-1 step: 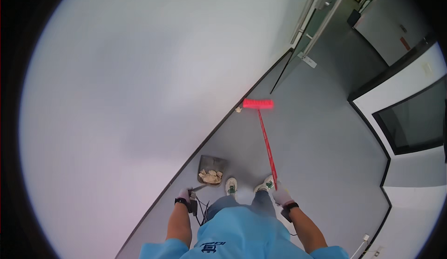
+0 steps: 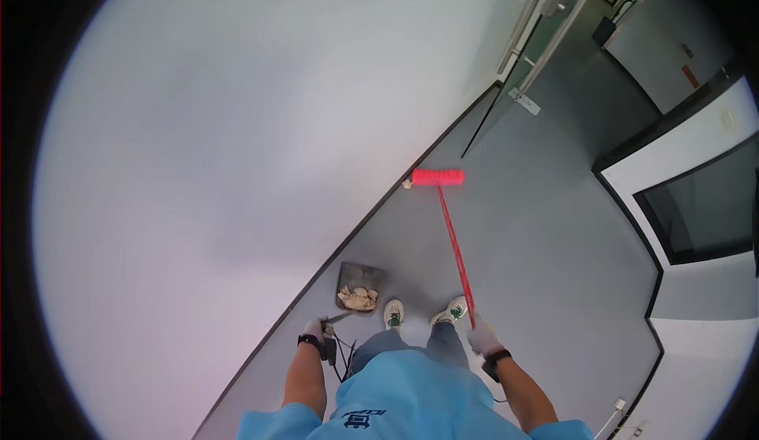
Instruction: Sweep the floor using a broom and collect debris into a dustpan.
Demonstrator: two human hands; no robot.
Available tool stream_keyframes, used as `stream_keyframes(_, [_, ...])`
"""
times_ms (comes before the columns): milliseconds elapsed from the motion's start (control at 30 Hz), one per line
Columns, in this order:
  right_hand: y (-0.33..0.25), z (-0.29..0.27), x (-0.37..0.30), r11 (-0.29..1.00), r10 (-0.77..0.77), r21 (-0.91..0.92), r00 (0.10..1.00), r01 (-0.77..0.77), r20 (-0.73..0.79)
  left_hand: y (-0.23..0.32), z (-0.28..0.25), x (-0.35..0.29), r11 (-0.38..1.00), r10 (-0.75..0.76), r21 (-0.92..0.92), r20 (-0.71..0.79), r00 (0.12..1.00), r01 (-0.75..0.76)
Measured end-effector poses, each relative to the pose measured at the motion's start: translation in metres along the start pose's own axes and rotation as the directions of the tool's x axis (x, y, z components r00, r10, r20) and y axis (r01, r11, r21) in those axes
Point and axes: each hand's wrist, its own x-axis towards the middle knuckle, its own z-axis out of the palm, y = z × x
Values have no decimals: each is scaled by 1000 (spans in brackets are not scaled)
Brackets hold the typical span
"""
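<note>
My right hand (image 2: pixel 483 337), in a pale glove, is closed around the top end of a red broom (image 2: pixel 458 250). Its bright pink-red bristle head (image 2: pixel 438 177) rests on the floor near the wall's base. A small pale crumpled scrap (image 2: pixel 407 184) lies at the left end of the bristles, by the skirting. My left hand (image 2: pixel 315 330), gloved too, is closed on the handle of a dark dustpan (image 2: pixel 362 271). The pan sits on the floor left of my feet. Several crumpled tan pieces (image 2: pixel 357 298) lie in it.
A white wall (image 2: pixel 221 163) with dark skirting runs diagonally along my left. Ahead stands an open glass door (image 2: pixel 545 37) with a metal floor fitting (image 2: pixel 524 101). To the right are a wall with a dark window panel (image 2: pixel 704 199) and a white plug (image 2: pixel 619 404).
My right hand and the broom's upper end have shifted slightly down and to the right. The dustpan and left hand look unmoved.
</note>
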Motion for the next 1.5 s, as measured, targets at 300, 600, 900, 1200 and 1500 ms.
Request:
stream_keyframes(300, [31,-83,-156,892,217,-409,976,-194,10,17,7,-7,998,0,-66,-42,999,-3])
stream_keyframes(600, [-16,-50,-114,976,204,-73,979,-205,-27,24,-14,-4,999,44,28,-38,998,-43])
stream_keyframes(900, [-45,-76,-121,979,176,-132,967,-153,184,17,11,-28,998,50,39,-99,994,-46])
stream_keyframes(1200, [-9,-133,-224,908,219,-396,961,-138,169,1,31,-47,981,161,137,-206,965,-135])
stream_keyframes(1500, [-21,-126,-214,924,373,57,924,-379,88,2,2,-55,897,322,388,-246,914,-212])
